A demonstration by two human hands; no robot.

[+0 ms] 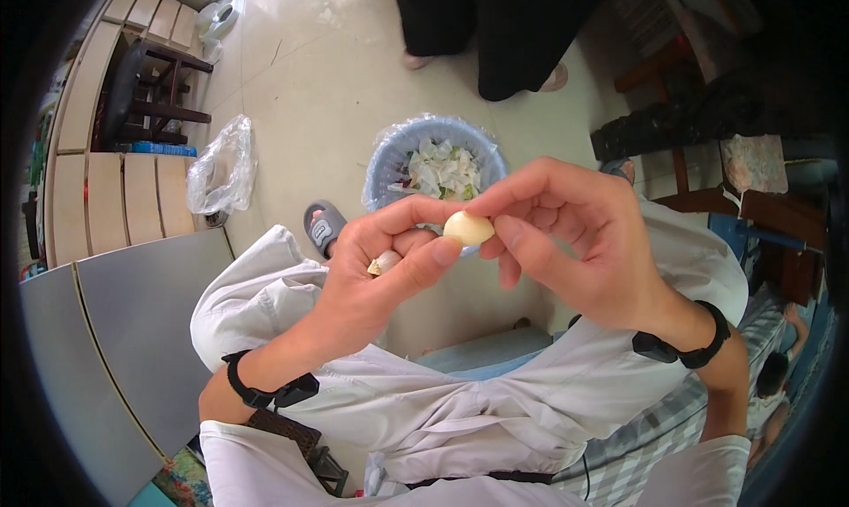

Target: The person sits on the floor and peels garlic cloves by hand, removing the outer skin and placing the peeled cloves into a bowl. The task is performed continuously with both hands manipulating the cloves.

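Note:
A pale, peeled-looking garlic clove [468, 229] is pinched between my two hands, in front of my lap. My left hand [380, 246] grips its left side with thumb and forefinger. Tucked in that hand's palm is a second piece of garlic [384, 262] with whitish skin still on. The fingertips of my right hand [566, 233] press on the clove's right side, its other fingers curled. Beyond and below the hands stands a light blue plastic basket [380, 167], lined with clear film and holding pale peelings and green scraps [444, 167].
A clear plastic bag [223, 167] lies by the wooden cabinet [119, 206] at left, near a dark stool [159, 100]. Someone in black trousers [495, 30] stands ahead. A checked cloth [654, 454] covers the seat at right, where another person [774, 383] partly shows.

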